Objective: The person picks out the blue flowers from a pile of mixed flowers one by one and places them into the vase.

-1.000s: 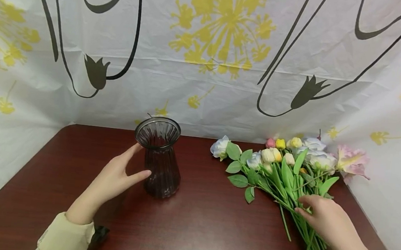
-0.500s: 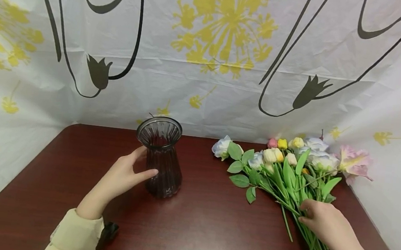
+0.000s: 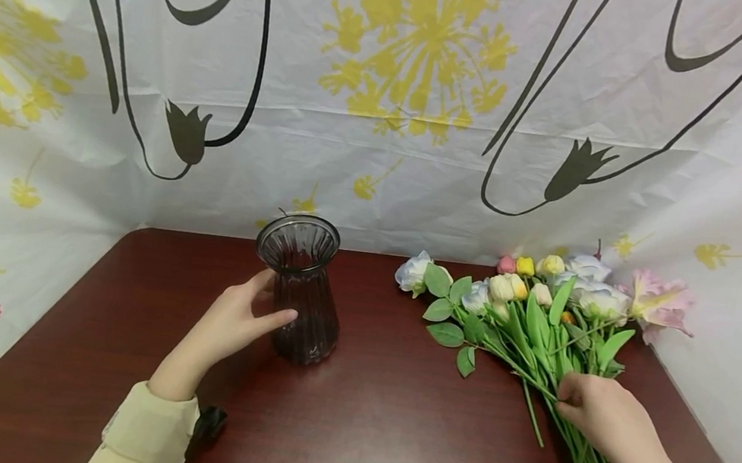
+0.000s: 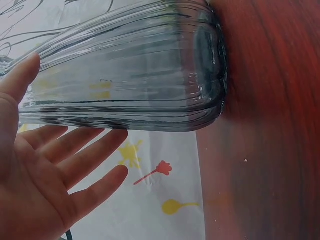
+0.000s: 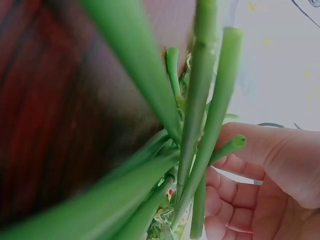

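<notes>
In the head view a dark tinted glass vase (image 3: 308, 316) with ribbed sides and a flared rim stands upright on the table. My left hand (image 3: 232, 326) holds it from the left, thumb on the near side. The left wrist view has my left hand (image 4: 65, 175) with thumb and fingertips against opposite sides of the vase (image 4: 130, 75); the little finger is apart from it. At the right, my right hand (image 3: 614, 420) pinches among the green stems (image 3: 581, 462) of a loose pile of flowers. Up close, the stems (image 5: 212, 105) partly hide my right hand's (image 5: 260, 185) curled fingers.
The dark red table (image 3: 389, 432) meets a white curtain (image 3: 404, 182) printed with flowers at its back and sides. Pale blue roses (image 3: 600, 296), tulips (image 3: 505, 286) and a pink lily (image 3: 661, 303) lie at the far right. A black object (image 3: 209, 423) sits by my left sleeve.
My left hand has moved right, and its thumb now overlaps the vase further. My right hand's thumb and forefinger have closed together at the stems. The view has shifted slightly.
</notes>
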A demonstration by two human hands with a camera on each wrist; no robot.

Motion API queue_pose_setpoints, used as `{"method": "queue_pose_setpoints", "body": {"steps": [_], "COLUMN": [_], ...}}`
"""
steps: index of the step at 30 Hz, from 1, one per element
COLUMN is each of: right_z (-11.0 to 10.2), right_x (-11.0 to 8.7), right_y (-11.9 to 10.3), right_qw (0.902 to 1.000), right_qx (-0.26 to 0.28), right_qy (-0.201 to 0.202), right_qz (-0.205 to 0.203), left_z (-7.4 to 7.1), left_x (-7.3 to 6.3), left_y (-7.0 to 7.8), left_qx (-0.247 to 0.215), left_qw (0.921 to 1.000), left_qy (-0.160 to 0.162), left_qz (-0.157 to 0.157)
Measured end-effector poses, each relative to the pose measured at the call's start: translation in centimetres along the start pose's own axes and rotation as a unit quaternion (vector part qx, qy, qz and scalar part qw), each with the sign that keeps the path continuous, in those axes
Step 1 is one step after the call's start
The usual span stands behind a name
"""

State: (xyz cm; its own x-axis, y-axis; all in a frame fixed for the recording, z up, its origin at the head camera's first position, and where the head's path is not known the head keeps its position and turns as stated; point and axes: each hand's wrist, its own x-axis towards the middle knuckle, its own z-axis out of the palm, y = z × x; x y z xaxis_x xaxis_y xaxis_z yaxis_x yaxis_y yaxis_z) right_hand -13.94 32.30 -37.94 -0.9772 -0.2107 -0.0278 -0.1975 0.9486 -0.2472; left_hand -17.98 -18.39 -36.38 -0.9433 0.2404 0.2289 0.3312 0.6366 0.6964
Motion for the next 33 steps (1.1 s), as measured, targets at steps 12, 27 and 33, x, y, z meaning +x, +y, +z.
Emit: {"method": "queue_pose_setpoints", "body": {"steps": [12,27,33], "right_z": [0.6,0.4,0.1], "right_x": [-0.1,0.0,0.0], "right_y": [-0.1,-0.8,-1.1], "right_qw": [0.9911,0.9713,0.98], "right_qx": [-0.039,-0.055,-0.065], "right_qy": [0.116,0.2,0.16], "right_qz": [-0.053,-0.116,-0.098], "left_z": [0.1,0.1,0.1], "left_x": [-0.1,-0.2,-0.2], "left_y": [-0.1,0.1,0.1], "left_qx": [0.009,0.02,0.02], "left_qw": [1.0,0.9998,0.9998], "left_qy": [0.001,0.005,0.004], "left_qz": [0.0,0.003,0.006]}}
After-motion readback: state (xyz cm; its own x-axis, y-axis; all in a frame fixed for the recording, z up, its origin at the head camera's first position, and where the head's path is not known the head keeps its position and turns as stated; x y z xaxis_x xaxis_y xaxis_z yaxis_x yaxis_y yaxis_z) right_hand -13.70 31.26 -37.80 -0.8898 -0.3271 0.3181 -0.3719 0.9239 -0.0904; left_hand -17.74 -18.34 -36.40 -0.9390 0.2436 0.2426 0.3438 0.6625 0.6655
